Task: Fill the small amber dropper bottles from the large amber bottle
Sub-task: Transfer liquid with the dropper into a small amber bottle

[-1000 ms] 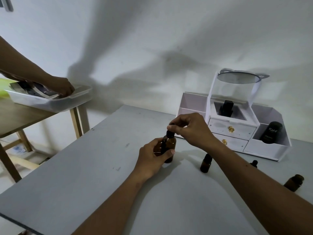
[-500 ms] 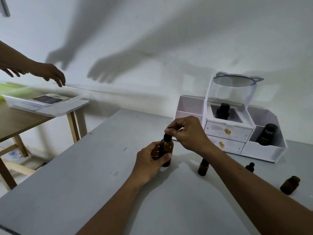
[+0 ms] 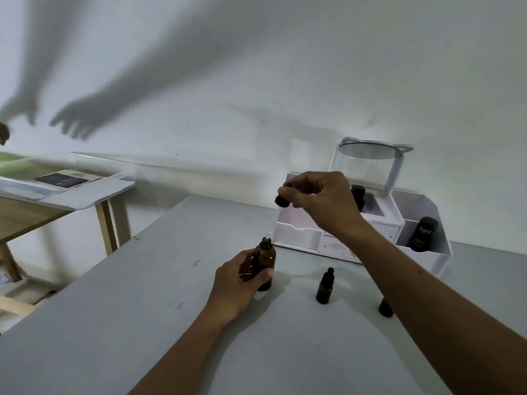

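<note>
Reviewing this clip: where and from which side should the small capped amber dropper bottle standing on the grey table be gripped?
Probably around the cylindrical body of the small amber dropper bottle, from its open right or near side. It stands upright and alone; its narrow black dropper top offers less hold.

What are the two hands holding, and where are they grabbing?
The left hand wraps around the middle of the large amber bottle standing on the table. The right hand pinches its black cap by the sides, up in the air.
</note>
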A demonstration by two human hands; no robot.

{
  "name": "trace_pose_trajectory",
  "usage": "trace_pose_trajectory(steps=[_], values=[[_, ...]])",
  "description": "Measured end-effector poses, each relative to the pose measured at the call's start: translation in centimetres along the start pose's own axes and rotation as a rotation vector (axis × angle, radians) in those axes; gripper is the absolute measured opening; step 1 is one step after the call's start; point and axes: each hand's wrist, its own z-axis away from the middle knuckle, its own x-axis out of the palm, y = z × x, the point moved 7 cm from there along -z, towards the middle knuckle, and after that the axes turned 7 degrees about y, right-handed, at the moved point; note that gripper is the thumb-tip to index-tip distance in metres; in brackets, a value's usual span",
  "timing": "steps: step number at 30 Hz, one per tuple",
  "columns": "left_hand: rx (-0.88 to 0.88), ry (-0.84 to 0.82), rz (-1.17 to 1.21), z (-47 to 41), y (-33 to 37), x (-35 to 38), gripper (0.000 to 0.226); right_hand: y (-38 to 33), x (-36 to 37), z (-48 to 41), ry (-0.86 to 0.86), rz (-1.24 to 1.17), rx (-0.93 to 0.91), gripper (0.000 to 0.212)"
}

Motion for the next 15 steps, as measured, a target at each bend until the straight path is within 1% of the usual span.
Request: trace_pose_trajectory(steps=[5,7,9,12,15], values=[[-0.008,0.046,0.012,0.5,0.1,-0.3,0.045,-3.0,-5.1,-0.5,0.064,-0.09,-0.036,0.007],[-0.037,0.068,0.032,0.9,-0.1,-0.6,0.052,-3.6,-7.6,0.0,0.097,-0.118,-0.037,0.004],[-0.068,0.078,0.037,1.6,-0.1,-0.8,0.056,-3.9,-10.1,0.7,0.123,-0.137,-0.042,0.006],[-0.115,0.109,0.076,3.4,-0.1,-1.2,0.055,-3.8,-13.8,2.2,0.151,-0.103,-0.057,0.005],[-0.17,0.087,0.074,5.8,0.2,-0.6,0.048,-3.0,-17.4,3.8,0.19,-0.071,-0.043,0.007]])
